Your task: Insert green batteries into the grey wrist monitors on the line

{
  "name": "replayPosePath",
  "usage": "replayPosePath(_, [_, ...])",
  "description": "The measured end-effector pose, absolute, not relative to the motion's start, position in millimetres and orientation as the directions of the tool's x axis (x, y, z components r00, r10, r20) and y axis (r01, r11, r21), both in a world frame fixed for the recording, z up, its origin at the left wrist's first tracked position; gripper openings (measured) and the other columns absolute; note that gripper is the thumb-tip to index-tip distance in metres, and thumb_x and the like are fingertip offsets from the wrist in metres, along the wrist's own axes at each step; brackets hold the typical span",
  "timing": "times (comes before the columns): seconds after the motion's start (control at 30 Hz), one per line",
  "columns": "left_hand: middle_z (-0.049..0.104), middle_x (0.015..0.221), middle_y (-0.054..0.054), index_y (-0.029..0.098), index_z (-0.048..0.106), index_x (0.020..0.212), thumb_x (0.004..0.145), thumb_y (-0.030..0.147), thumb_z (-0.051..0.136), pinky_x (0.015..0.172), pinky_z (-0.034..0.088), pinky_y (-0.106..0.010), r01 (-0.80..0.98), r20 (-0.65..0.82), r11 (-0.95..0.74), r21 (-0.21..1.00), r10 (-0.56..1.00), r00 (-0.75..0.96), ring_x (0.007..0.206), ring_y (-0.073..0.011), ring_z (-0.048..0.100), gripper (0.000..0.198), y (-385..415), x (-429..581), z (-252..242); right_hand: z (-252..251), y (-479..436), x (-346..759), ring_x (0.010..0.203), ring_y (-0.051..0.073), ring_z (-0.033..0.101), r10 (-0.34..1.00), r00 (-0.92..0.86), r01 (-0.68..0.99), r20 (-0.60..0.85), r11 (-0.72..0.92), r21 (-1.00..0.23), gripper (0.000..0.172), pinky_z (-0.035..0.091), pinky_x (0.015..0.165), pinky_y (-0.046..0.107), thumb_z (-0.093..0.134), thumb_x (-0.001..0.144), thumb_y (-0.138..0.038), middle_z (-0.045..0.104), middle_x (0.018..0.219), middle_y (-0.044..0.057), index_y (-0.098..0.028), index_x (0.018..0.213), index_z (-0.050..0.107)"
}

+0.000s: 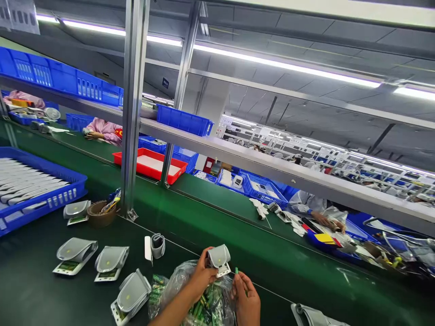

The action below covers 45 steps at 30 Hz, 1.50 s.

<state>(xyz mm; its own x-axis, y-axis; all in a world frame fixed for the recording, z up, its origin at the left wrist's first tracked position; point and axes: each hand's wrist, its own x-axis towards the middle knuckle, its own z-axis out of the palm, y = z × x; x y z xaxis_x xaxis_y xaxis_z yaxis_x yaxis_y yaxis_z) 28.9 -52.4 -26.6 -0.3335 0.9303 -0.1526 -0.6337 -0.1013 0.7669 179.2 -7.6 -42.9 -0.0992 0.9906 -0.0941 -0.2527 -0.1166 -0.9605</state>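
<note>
My left hand (201, 277) is closed around a small white device with a grey cuff wrapped on it (219, 259), held up over a clear plastic bag of green batteries (204, 303). My right hand (246, 299) pinches a small green battery (236, 270) just right of the device. Several more grey-cuffed devices lie on the green bench to the left: one (132, 295) by the bag, two (110, 261) (74, 253) further left, and a rolled cuff unit (155, 246) behind.
A blue tray of grey parts (30, 188) sits at the far left, a tape roll holding tools (101, 213) by the metal post (132, 108). A red tray (149, 165) lies beyond the conveyor (217, 203). Other workers' hands (324, 220) work opposite. Another cuffed device (312, 315) lies at lower right.
</note>
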Motion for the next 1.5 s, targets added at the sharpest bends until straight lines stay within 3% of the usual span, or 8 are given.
replayPosePath(0.13, [0.062, 0.126, -0.011, 0.025, 0.051, 0.132, 0.053, 0.019, 0.071, 0.076, 0.053, -0.030, -0.569, -0.143, -0.067, 0.820, 0.938, -0.317, 0.102, -0.0252, 0.067, 0.081, -53.2, 30.3, -25.1, -42.4, -10.2, 189.3, 0.068, 0.024, 0.065, 0.983, -0.097, 0.130, 0.157, 0.169, -0.977, 0.062, 0.052, 0.064, 0.035, 0.076, 0.072, -0.077, 0.071, 0.069, 0.006, -0.017, 0.087, 0.080])
replayPosePath(0.27, [0.063, 0.125, -0.008, 0.026, 0.055, 0.127, 0.051, 0.015, 0.072, 0.071, 0.048, -0.026, -0.549, -0.126, -0.044, 0.835, 0.956, -0.267, 0.097, -0.0207, 0.063, 0.078, -55.6, 30.4, -20.0, -36.0, -16.7, 190.4, 0.102, 0.031, 0.072, 0.933, -0.142, 0.228, 0.330, 0.355, -0.907, 0.066, 0.056, 0.090, 0.041, 0.060, 0.085, -0.079, 0.078, 0.105, 0.014, -0.019, 0.098, 0.083])
replayPosePath(0.4, [0.066, 0.120, -0.008, 0.024, 0.056, 0.127, 0.050, 0.015, 0.071, 0.065, 0.042, -0.023, -0.539, -0.112, -0.017, 0.842, 0.972, -0.205, 0.087, -0.0173, 0.061, 0.079, -59.2, 30.5, -14.3, -34.6, -20.4, 186.8, 0.098, 0.030, 0.073, 0.950, -0.065, 0.228, 0.305, 0.311, -0.923, 0.072, 0.057, 0.083, 0.039, 0.063, 0.080, -0.081, 0.077, 0.109, 0.016, -0.017, 0.108, 0.078])
replayPosePath(0.53, [0.070, 0.108, -0.006, 0.023, 0.056, 0.127, 0.052, 0.014, 0.070, 0.062, 0.036, -0.021, -0.537, -0.107, -0.002, 0.844, 0.980, -0.171, 0.081, -0.0153, 0.059, 0.077, -60.5, 31.5, -11.4, -36.5, -20.3, 187.3, 0.081, 0.026, 0.071, 0.980, -0.004, 0.193, 0.200, 0.197, -0.961, 0.066, 0.055, 0.072, 0.034, 0.076, 0.071, -0.079, 0.077, 0.094, 0.012, -0.017, 0.094, 0.075])
replayPosePath(0.8, [0.069, 0.122, -0.006, 0.026, 0.055, 0.123, 0.053, 0.012, 0.068, 0.065, 0.041, -0.021, -0.578, -0.111, -0.005, 0.816, 0.980, -0.164, 0.092, -0.0179, 0.063, 0.072, -62.8, 32.3, -13.0, -34.3, -22.9, 184.1, 0.078, 0.022, 0.065, 0.870, -0.131, 0.211, 0.476, 0.493, -0.844, 0.052, 0.051, 0.069, 0.033, 0.070, 0.085, -0.071, 0.071, 0.089, 0.011, -0.020, 0.077, 0.075])
replayPosePath(0.93, [0.067, 0.128, -0.006, 0.028, 0.051, 0.120, 0.051, 0.013, 0.067, 0.066, 0.047, -0.022, -0.628, -0.121, -0.017, 0.778, 0.977, -0.177, 0.099, -0.0223, 0.066, 0.072, -63.4, 32.3, -14.9, -30.1, -27.5, 179.2, 0.072, 0.018, 0.059, 0.850, -0.225, 0.219, 0.476, 0.520, -0.826, 0.050, 0.046, 0.061, 0.030, 0.067, 0.091, -0.065, 0.066, 0.092, 0.010, -0.021, 0.069, 0.070])
replayPosePath(1.23, [0.067, 0.123, -0.006, 0.032, 0.049, 0.127, 0.050, 0.013, 0.076, 0.078, 0.053, -0.030, -0.696, -0.152, -0.008, 0.718, 0.974, -0.167, 0.104, -0.0257, 0.070, 0.084, -66.6, 31.4, -13.4, -20.9, -37.6, 173.3, 0.075, 0.017, 0.061, 0.840, -0.330, 0.253, 0.431, 0.518, -0.817, 0.037, 0.050, 0.070, 0.031, 0.065, 0.092, -0.058, 0.065, 0.100, 0.008, -0.024, 0.083, 0.076])
replayPosePath(1.5, [0.065, 0.116, -0.004, 0.033, 0.038, 0.123, 0.052, 0.020, 0.093, 0.091, 0.055, -0.039, -0.687, -0.146, -0.084, 0.722, 0.952, -0.269, 0.102, -0.0245, 0.070, 0.091, -60.9, 31.3, -22.3, -46.4, -20.7, 180.8, 0.112, 0.028, 0.070, 0.932, -0.142, 0.112, 0.332, 0.349, -0.930, 0.050, 0.055, 0.099, 0.042, 0.058, 0.092, -0.062, 0.075, 0.121, 0.013, -0.021, 0.117, 0.076])
